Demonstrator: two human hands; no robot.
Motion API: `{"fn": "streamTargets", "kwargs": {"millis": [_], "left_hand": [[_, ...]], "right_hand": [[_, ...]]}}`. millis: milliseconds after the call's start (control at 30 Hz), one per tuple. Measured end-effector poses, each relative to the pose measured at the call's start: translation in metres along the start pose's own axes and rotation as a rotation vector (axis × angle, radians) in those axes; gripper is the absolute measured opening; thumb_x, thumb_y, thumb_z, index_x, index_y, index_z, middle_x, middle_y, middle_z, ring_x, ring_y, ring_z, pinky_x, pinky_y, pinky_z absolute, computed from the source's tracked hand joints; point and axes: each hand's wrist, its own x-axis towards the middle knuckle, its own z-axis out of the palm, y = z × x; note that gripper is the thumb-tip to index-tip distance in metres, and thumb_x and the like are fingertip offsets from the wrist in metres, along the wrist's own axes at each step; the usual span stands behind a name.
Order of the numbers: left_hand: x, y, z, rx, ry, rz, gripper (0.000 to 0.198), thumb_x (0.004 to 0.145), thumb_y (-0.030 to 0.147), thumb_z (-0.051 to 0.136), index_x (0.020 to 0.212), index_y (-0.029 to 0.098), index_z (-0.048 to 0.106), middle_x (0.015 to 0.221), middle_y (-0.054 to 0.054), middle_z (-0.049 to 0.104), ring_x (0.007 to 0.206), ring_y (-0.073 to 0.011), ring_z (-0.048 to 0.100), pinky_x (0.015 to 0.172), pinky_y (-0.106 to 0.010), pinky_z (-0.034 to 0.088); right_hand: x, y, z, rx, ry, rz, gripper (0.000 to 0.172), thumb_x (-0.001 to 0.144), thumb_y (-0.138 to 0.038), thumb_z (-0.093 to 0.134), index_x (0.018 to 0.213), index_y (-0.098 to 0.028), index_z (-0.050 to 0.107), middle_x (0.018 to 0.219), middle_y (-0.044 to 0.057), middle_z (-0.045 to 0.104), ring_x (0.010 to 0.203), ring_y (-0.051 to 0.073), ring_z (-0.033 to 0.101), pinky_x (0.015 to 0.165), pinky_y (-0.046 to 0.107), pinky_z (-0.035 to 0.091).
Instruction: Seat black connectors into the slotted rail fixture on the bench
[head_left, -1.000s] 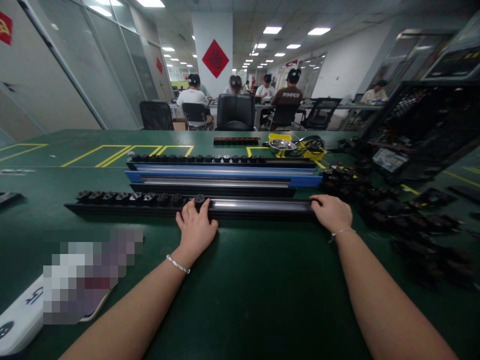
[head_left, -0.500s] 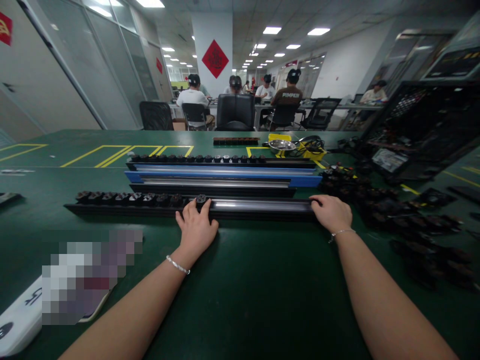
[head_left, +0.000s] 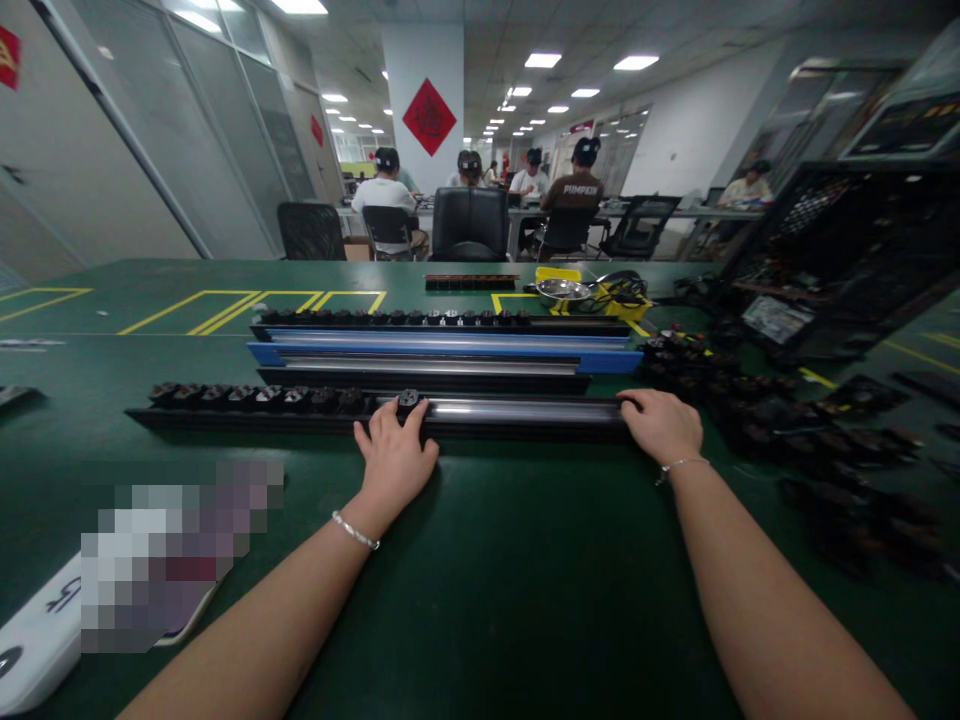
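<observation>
In the head view, a single black socket-like module sits on top of the front black track, just beyond the fingertips of the left hand. The track's long axis runs left to right across the green desk, square to the person's line of sight, so the module's free line lies along that same axis. To its left, past a short gap partly hidden by the fingers, stands a row of similar modules; to its right, a bare, shiny stretch reaches as far as the right hand.

The left hand is by far the nearer to the module. Its grip is narrow: two fingers flank the module, the thumb spread out to the right; how firmly they press cannot be told. The right grip is closed, thumb and curled fingers around the track's right end, well apart from the module. Behind, nearly parallel, lies a blue rail; dark loose parts are heaped beyond the right hand.
</observation>
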Motion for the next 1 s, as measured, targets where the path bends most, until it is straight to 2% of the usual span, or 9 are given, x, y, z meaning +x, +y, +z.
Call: {"fn": "streamTargets", "kwargs": {"millis": [567,733,1000], "left_hand": [[-0.0003,0.0007,-0.0025,-0.017,-0.027,0.029,0.052,0.081,0.029,0.049,0.133,0.031,0.047,0.139,-0.013,0.042,0.131,-0.0329,0.033,0.106,-0.067,0.017],[-0.0006,0.0002,-0.0014,0.000,-0.014,0.062,0.052,0.080,0.027,0.050,0.132,0.031,0.048,0.139,-0.012,0.043,0.131,-0.0313,0.035,0.108,-0.066,0.012],[-0.0010,-0.0009,-0.0005,0.011,0.014,0.113,0.051,0.080,0.027,0.049,0.131,0.031,0.050,0.137,-0.013,0.046,0.128,-0.0311,0.039,0.107,-0.066,0.013]], "right_hand": [[0.0000,-0.0006,-0.0007,0.003,0.003,0.000,0.041,0.083,-0.034,0.036,0.103,-0.026,0.070,0.113,0.002,0.067,0.104,0.024,0.056,0.081,0.036,0.041],[0.0008,-0.0009,-0.0004,-0.013,-0.005,0.004,0.041,0.083,-0.034,0.035,0.103,-0.026,0.070,0.113,0.002,0.067,0.104,0.024,0.056,0.081,0.036,0.041],[0.0006,-0.0003,0.0009,-0.009,0.000,0.003,0.040,0.082,-0.033,0.036,0.103,-0.026,0.070,0.113,0.003,0.067,0.104,0.023,0.056,0.081,0.036,0.041]]}}
